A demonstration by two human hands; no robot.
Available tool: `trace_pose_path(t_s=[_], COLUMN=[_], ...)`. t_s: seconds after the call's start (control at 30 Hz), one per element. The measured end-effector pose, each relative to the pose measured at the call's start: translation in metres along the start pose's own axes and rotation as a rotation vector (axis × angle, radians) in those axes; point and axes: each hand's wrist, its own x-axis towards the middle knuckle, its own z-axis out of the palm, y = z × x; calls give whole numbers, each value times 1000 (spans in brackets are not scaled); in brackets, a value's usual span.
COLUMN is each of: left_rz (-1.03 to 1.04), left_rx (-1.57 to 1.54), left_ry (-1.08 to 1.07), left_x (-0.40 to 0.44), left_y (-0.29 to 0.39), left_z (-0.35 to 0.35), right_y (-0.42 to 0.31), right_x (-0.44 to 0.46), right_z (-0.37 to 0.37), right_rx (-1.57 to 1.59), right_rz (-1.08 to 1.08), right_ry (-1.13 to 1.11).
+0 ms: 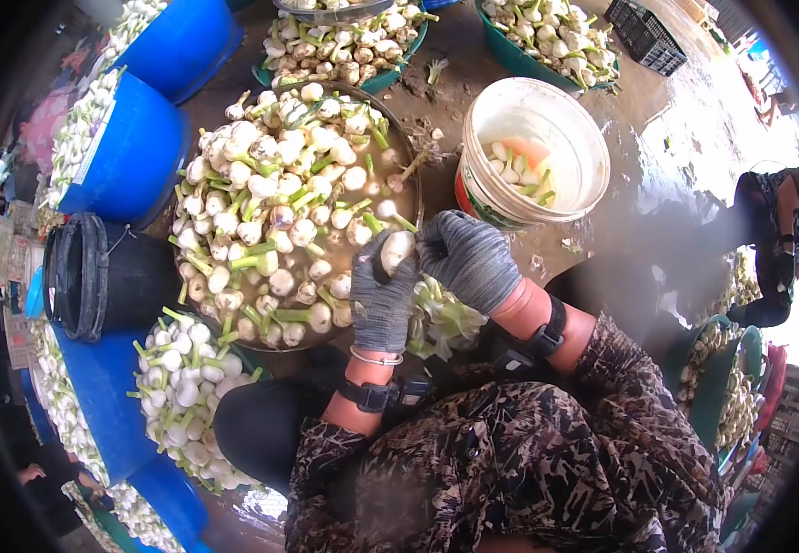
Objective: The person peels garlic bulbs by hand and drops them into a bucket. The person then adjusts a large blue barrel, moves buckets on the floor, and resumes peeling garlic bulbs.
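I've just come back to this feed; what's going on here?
The person's grey-gloved left hand holds a pale, rounded bulb. The grey-gloved right hand is curled close beside it; what its fingers hold, if anything, is hidden. Ahead, a wide round basin holds many white, green-stemmed bulbs in murky water. A white plastic bucket beyond the right hand holds a few more, and pale green leafy scraps show below the hands.

At centre, the left hand covers part of a bulb; the right hand's fingertips are hidden. The top edge cuts off a bowl. Right of centre, the floor blurs.
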Motion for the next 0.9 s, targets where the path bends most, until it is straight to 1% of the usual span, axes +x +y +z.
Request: trace_pose_path(t_s=[0.03, 0.1, 0.13, 0.17, 0.2, 0.23, 0.3, 0.33, 0.37, 0.4, 0.43, 0.47, 0.53, 0.57, 0.63, 0.67, 0.7, 0.73, 0.77, 0.83, 0.9], left_rz=[19, -15, -76, -135, -180, -181, -284, -326, -322, -343, -363, -408, -404, -406, -232, -161, -185, -213, -212, -278, -236], left_rx=[39, -1, -264, -527, -816, -812, -1037, -1034, -1033, -1098, -1163, -1241, -1243, -1246, -782, -553, -657, -759, -748, -780, -704], left_ry=[-20, -42, -62, -81, -138, -142, -234, -225, -227, -249, -271, -258, -289, -322, -312, -289, -328, -366, -348, -380, -440], left_x=[1, 2, 2, 1, -2, -3, -4, -4, -2, 1, 2, 0, -2, -2, -6, -6, -9, -11, -12, -16, -14], left_y=[-2, -5, -7, -9, -1, -2, -4, -3, -8, -10, -12, -13, -13, -13, -28, -36, -32, -28, -29, -7, -14], left_z=[-1, -2, -2, -2, -2, -3, -9, -11, -14, -16, -16, -17, -19, -20, -17, -15, -13, -11, -9, -9, -11], right_y=[2, 8, 9, 13, 17, 22, 40, 46, 52, 57, 60, 61, 45, 35, 18, 12, 9, 7, 7, 10, 10], right_x=[1, 5, 6, 7, 8, 10, 11, 12, 13, 15, 13, 11, 11, 8, 6, 2, -4, -10, -15, -19, -21], right_z=[1, 3, 2, 1, -1, -3, 0, -2, -4, -7, -10, -12, -22, -23, -29, -29, -26, -25, -21, -18, -20], right_rx=[-1, 107, 330, 334, 461, 588, 583, 384, 183, 17, 16, -57, -159, -160, -39, -41, -53, -36, -9, 49, 47], right_rz=[5, 46, 181, 184, 302, 420, 441, 358, 273, 241, 235, 163, -21, -27, -294, -335, -368, -330, -291, -311, -267], right_ry=[-3, -22, -105, -105, -164, -221, -202, -132, -62, -87, -85, 11, 193, 201, 28, -36, -97, -89, -83, -54, -86])
